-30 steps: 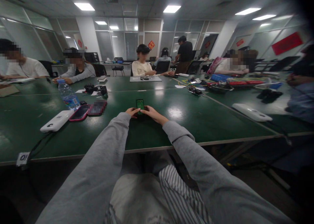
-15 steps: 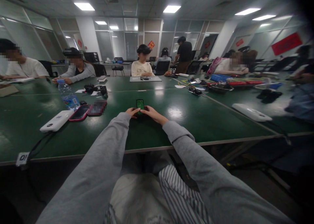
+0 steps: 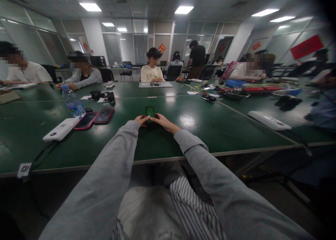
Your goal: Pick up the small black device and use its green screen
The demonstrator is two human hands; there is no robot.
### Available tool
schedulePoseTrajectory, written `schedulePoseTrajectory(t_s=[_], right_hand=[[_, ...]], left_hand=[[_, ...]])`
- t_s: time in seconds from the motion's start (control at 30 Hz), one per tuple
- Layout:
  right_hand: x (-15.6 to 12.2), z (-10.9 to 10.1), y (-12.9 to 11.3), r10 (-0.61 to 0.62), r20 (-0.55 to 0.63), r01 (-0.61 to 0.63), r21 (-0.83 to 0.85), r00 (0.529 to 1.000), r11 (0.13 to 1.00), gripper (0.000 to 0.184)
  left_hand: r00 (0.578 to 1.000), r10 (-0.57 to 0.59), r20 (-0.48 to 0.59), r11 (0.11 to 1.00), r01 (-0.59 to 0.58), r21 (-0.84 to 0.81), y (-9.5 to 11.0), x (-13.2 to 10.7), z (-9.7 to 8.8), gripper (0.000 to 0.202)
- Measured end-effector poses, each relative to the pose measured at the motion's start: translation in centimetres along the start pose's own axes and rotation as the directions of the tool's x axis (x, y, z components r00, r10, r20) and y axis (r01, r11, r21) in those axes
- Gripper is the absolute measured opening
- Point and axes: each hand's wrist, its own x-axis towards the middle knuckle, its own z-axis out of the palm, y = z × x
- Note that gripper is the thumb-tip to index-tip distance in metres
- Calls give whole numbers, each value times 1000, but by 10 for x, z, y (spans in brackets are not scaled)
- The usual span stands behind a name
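A small dark-rimmed rectangle with a green face and pale specks is held above the green table. I cannot tell whether it is a phone with a lit screen or a circuit board in a case. My left hand closes on its lower left side, and my right hand on its lower right. Both thumbs come together over the bottom of its face. The other fingers are partly hidden behind it.
To my left are a white power bank with a cable, two pink-edged phones and a water bottle. Another white power bank lies to the right. Cables and a blue tray are farther back. Several people sit around.
My hands and the green-faced rectangle stay almost still. At the far right, a person has shifted slightly.
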Motion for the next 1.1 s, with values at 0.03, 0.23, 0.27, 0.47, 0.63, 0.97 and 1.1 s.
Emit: schedulePoseTrajectory(t_s=[0.03, 0.23, 0.27, 0.47, 0.63, 0.97, 1.1], right_hand=[[0, 0, 0, -1, 1, 1, 1, 1000, 1000, 54], [2, 0, 3, -12, 6, 12, 3, 1000, 1000, 53], [2, 0, 3, -18, 7, 18, -3, 1000, 1000, 53], [3, 0, 4, -24, -6, 24, -17, 1000, 1000, 54], [2, -1, 5, -21, -5, 21, -12, 1000, 1000, 54], [1, -1, 3, -15, -1, 15, -7, 1000, 1000, 54], [0, -1, 1, -26, 10, 26, 6, 1000, 1000, 54]], left_hand=[[1000, 9, 1, 1000, -9, 12, 0, 0, 0, 44], [999, 48, 17, 998, -48, 33, -1, 1, 0, 46], [998, 55, 18, 998, -55, 38, -1, 0, 0, 45], [998, 54, 17, 998, -55, 34, 1, -3, 1, 44], [999, 53, 10, 998, -54, 37, 3, -5, 1, 44], [1000, 29, 0, 1000, -29, 3, 4, -5, 2, 42], [999, 47, 25, 999, -48, 13, 3, -4, 0, 42]])
